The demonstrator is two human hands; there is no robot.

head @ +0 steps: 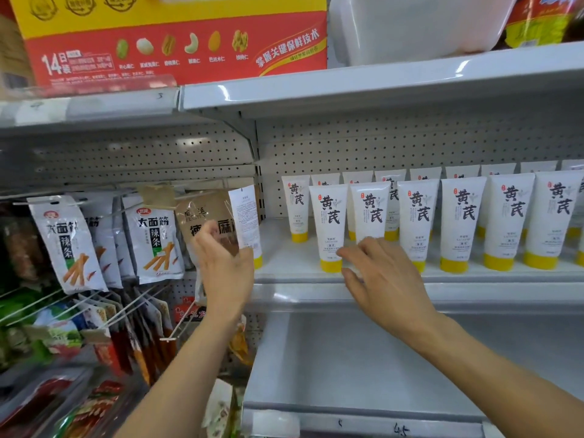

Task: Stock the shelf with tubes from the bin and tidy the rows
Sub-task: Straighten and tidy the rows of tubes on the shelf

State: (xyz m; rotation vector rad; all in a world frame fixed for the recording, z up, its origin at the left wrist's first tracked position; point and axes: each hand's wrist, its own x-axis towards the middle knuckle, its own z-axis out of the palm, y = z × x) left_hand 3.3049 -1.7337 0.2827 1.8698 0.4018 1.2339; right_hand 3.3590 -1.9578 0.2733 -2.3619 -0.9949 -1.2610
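Head: left hand (226, 267) around tube (246, 216), right hand (382, 279) open on front-row tube (370, 210)

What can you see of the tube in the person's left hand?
The held tube is white, soft-looking plastic with a yellow cap at the bottom. It stands roughly upright, back to the camera: small print and a barcode, no large characters. The left hand grips its lower part. It is at the left end of the shelf, apart from the rows; whether its cap rests on the shelf is unclear.
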